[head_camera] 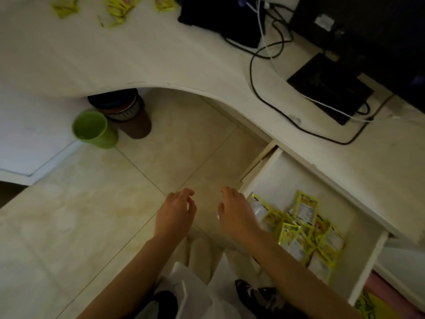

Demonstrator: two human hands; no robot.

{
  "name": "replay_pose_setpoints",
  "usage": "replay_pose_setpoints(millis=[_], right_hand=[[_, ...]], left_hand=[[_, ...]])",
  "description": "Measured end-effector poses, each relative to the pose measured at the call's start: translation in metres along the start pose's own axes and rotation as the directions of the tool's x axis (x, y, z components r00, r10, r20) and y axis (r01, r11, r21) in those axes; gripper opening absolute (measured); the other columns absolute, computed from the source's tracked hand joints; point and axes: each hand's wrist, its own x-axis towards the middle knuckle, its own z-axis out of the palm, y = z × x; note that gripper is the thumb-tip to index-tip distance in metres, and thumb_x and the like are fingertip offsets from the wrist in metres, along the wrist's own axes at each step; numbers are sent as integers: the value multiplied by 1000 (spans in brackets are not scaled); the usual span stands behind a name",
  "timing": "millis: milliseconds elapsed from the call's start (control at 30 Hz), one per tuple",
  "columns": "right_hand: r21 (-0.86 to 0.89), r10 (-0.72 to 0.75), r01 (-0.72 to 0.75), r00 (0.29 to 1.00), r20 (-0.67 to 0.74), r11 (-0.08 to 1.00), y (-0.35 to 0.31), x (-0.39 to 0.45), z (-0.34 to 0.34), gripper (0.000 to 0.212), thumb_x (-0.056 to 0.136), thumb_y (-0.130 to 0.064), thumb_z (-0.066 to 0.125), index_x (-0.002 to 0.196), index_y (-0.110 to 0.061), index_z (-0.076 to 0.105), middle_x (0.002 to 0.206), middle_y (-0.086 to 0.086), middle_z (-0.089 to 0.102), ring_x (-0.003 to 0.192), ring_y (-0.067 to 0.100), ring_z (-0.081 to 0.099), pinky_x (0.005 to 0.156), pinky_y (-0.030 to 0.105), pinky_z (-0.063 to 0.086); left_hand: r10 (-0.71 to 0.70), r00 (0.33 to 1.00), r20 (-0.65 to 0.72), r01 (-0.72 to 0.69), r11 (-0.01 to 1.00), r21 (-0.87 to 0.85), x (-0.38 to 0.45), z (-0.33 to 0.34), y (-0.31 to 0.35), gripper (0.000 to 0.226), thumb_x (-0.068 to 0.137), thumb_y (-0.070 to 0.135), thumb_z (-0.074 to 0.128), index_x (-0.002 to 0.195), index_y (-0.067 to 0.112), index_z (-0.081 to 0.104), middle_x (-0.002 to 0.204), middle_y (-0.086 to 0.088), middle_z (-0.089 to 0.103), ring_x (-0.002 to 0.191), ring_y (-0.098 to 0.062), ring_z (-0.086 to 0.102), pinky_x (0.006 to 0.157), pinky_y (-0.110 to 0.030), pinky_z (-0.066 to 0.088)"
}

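Just beside the open white wooden drawer (pixel 271 178) of yellow foil sachets (pixel 305 229), the left hand (pixel 176 214) and right hand (pixel 236 215) hover over the floor; fingers loosely spread, holding nothing.

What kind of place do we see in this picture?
Probably a home or small office workspace: a curved white desk carries black electronic boxes and black cables, its open white drawer holds yellow printed packets, and a green plastic bin stands on the tiled floor.
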Motion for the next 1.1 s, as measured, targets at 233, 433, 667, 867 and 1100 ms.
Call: replay_pose_setpoints(millis=[233,433,667,867,1100], right_hand=[[1,-76,76,997,-11,997,-100,46,13,36,97,-20,39,131,-9,41,128,9,51,114,26,50,96,40,45],[14,-123,124,991,-55,992,-170,89,8,35,98,-21,37,131,-11,41,124,7,53,108,22,53,92,39,49],[-12,-155,155,984,-86,988,-223,165,-30,35,98,-22,39,131,-10,44,127,10,53,113,26,52,95,39,46],[-48,-209,204,969,-134,978,-251,253,-72,40,96,-23,40,133,-10,45,126,14,57,113,30,54,93,39,46],[-69,-299,292,946,-128,954,-279,341,-121,37,98,-22,41,134,-14,45,128,7,56,115,24,52,94,37,47]], left_hand=[[-28,998,-49,29,999,22,31,-66,-77,26,95,26,50,120,22,58,107,4,65,99,-11,58,81,-23,50],[-42,993,-111,46,998,38,83,-118,-128,25,95,26,50,118,22,58,103,6,66,103,-10,56,78,-22,46],[-43,981,-187,52,997,48,165,-163,-151,23,93,26,51,114,21,59,101,5,67,100,-14,57,76,-27,49],[-38,968,-246,47,999,27,255,-194,-139,23,93,24,52,113,17,62,103,1,66,100,-18,59,77,-29,47],[-55,965,-256,46,998,-39,348,-222,-118,23,94,24,52,114,18,61,99,1,67,94,-17,59,77,-34,52]])
